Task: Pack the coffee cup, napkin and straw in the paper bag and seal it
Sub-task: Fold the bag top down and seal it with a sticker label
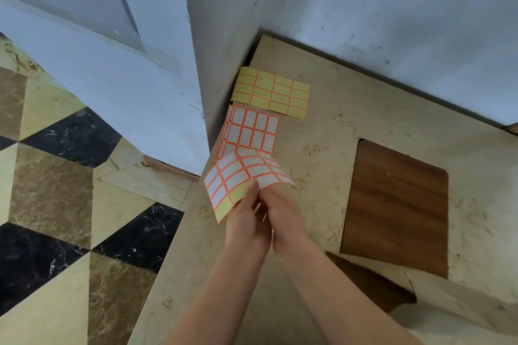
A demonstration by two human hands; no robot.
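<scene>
- Nearest: both forearms reach in from the counter's (322, 148) near edge. Left hand (246, 221) and right hand (283, 218) meet, touching, fingers pinching one white label sheet (241, 173) lifted off the surface.
- Sheet fans up and away from the grip toward the back-left corner; long axis roughly left to right. Likely a sticker is being peeled for sealing.
- Count: three sheets. One held, one white stack (252, 131) flat, one yellow sheet (272, 91) by the corner.
- Cup, napkin, straw, bag: not in view.

A shop back corner or a home: patterned marble floor (56, 190), scuffed white walls (392, 22), label sheets (272, 91) on a worn, peeling bench (322, 162).
</scene>
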